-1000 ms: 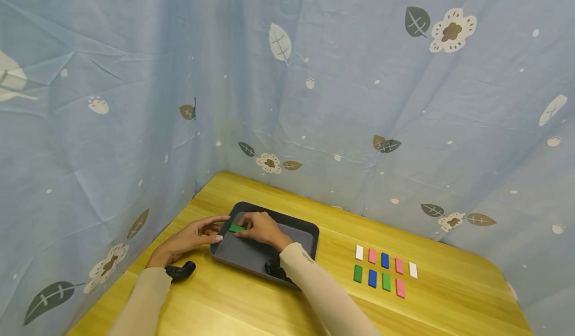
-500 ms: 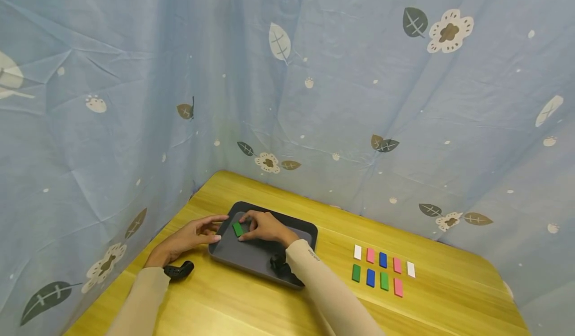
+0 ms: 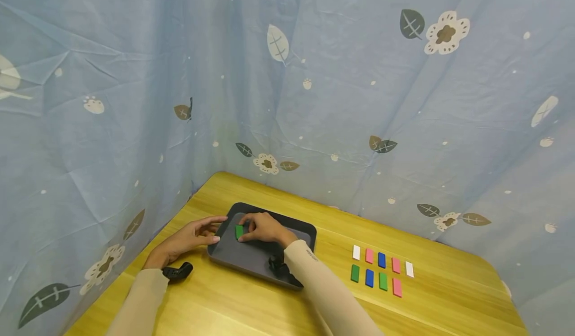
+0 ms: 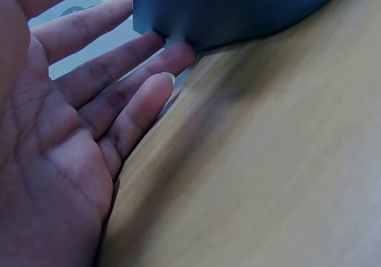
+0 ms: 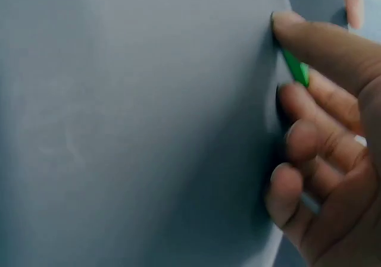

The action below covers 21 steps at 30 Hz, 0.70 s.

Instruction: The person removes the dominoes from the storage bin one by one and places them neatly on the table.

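A dark grey tray (image 3: 238, 253) lies on the wooden table in the head view. Over its left part, my right hand (image 3: 265, 227) pinches a small green block (image 3: 239, 232) between thumb and fingers. In the right wrist view only a sliver of the green block (image 5: 297, 69) shows between the thumb and index finger; the rest is hidden. My left hand (image 3: 190, 238) is at the tray's left edge, its fingers extended. In the left wrist view, the left hand (image 4: 77, 124) has fingertips touching the tray's dark outer wall (image 4: 226, 11).
To the right of the tray, two rows of small blocks lie on the table (image 3: 449, 296), among them a white block (image 3: 356, 252), a pink block (image 3: 397, 287) and a blue block (image 3: 369, 278). A patterned blue curtain (image 3: 332, 101) hangs behind and at the left.
The green block has turned in my right hand from lying crosswise to pointing lengthwise, towards and away from me. My left hand stays at the tray's edge.
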Each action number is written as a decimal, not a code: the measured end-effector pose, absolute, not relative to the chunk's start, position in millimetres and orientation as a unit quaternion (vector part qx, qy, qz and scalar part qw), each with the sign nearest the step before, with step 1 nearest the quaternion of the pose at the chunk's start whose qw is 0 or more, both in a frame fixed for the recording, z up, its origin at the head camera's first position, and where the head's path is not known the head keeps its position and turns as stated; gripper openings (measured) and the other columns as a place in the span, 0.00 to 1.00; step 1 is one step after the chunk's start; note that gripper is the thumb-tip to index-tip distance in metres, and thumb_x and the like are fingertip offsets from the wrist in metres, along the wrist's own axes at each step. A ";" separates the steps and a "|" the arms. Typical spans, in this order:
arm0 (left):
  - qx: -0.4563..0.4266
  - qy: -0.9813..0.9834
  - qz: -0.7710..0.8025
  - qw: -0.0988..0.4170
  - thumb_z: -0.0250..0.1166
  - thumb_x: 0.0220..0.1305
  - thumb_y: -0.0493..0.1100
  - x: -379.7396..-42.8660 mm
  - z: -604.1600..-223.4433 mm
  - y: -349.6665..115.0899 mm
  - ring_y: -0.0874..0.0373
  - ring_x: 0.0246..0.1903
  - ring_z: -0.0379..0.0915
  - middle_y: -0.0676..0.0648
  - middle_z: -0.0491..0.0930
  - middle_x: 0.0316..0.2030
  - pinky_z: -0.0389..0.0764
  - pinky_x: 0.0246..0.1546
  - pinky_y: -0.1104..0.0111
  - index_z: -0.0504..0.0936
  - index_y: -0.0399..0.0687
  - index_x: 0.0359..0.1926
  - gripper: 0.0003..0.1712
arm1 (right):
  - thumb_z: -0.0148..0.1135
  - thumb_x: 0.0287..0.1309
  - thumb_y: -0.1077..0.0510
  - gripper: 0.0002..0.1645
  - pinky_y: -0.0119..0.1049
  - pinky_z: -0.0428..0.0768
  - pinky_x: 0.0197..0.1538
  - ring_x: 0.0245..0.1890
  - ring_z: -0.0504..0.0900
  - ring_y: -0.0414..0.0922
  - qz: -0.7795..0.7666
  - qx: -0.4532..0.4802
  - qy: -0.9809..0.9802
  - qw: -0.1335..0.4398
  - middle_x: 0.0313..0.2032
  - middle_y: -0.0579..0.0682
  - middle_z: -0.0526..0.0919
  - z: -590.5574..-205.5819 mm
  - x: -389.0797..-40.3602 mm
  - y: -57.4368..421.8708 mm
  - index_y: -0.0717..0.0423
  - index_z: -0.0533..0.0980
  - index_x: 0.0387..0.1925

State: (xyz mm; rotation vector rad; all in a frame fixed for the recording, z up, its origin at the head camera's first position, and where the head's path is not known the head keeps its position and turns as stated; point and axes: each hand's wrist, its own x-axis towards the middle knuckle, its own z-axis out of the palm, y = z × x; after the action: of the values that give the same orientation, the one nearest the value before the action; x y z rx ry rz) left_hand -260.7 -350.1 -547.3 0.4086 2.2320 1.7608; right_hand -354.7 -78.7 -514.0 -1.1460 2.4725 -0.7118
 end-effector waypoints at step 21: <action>0.144 0.780 0.596 0.128 0.65 0.75 0.47 -260.3 -547.3 -350.0 0.37 0.70 0.60 0.40 0.61 0.75 0.73 0.61 0.48 0.64 0.61 0.78 0.36 | 0.72 0.63 0.43 0.26 0.30 0.75 0.33 0.27 0.77 0.35 -0.233 -0.379 0.891 0.088 0.29 0.37 0.80 -466.5 -340.3 -22.4 0.48 0.80 0.59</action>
State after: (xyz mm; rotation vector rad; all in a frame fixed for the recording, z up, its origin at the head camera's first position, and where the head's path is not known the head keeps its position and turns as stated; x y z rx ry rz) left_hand -260.3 -350.0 -547.3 0.4198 2.2674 1.7328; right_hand -340.3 -22.4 -466.5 -1.1292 2.6532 -0.6953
